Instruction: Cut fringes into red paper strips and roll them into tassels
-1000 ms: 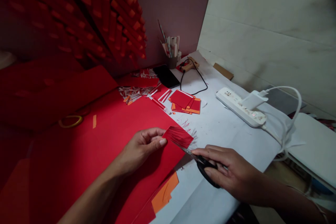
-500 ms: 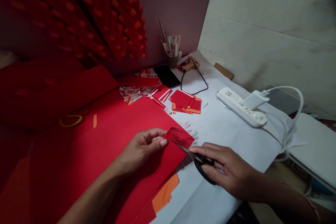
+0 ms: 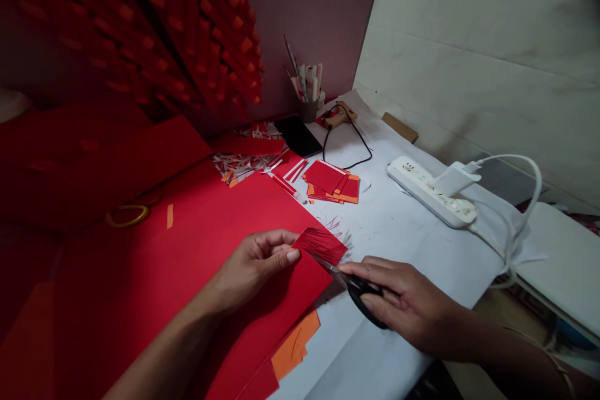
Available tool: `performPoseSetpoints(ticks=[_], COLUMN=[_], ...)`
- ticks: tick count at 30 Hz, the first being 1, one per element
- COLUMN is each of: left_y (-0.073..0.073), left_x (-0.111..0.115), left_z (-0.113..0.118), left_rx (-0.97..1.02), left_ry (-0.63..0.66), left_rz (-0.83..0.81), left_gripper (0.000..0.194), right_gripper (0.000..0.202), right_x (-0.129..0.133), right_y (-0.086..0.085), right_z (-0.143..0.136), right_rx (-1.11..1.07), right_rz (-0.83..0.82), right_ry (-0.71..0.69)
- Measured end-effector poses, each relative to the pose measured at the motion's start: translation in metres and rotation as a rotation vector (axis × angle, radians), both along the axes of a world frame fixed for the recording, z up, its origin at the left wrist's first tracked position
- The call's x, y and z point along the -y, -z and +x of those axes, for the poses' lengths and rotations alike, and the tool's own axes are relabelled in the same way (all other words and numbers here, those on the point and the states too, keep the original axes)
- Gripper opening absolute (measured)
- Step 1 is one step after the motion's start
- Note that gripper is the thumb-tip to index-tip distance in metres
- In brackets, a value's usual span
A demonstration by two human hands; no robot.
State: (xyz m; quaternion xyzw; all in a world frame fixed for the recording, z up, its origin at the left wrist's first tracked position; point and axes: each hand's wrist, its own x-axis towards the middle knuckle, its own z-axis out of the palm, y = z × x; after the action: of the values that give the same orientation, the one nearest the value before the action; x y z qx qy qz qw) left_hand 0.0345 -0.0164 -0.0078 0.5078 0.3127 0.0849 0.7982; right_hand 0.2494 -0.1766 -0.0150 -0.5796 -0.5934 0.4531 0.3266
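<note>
Between thumb and fingers, my left hand point(image 3: 262, 262) pinches the left corner of a small red paper piece point(image 3: 322, 245). Many fine slits run through this piece, and its right end is fringed. My right hand point(image 3: 398, 300) grips black-handled scissors point(image 3: 359, 294), whose blades lie along the near edge of the piece. Beneath my left hand spreads a large red sheet point(image 3: 197, 212). Thin red slivers point(image 3: 334, 222) lie on the white paper just beyond the held piece.
Behind are stacked red and orange cards point(image 3: 330, 181), paper scraps point(image 3: 244, 162), a black phone point(image 3: 299, 135) and a pen cup point(image 3: 308, 109). A white power strip point(image 3: 431, 192) sits right. Orange paper point(image 3: 296, 345) lies near the front; yellow-handled scissors point(image 3: 127, 215) lie left.
The scissors' black handles have come closer together in my right hand. My left hand and the red piece have hardly moved.
</note>
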Motion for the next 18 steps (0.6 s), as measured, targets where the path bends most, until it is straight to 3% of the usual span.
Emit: performPoseSetpoints(ticks=[18], left_y=[0.0022], left_x=[-0.0019], left_z=[-0.0018], left_rx=[-0.013], left_ry=[0.025], left_rz=[0.038], left_gripper=[0.018], right_gripper=[0.047], right_x=[-0.0065], right_y=[-0.0097], right_z=[0.0073], right_rx=[-0.035], right_rz=[0.003], right_ry=[-0.043])
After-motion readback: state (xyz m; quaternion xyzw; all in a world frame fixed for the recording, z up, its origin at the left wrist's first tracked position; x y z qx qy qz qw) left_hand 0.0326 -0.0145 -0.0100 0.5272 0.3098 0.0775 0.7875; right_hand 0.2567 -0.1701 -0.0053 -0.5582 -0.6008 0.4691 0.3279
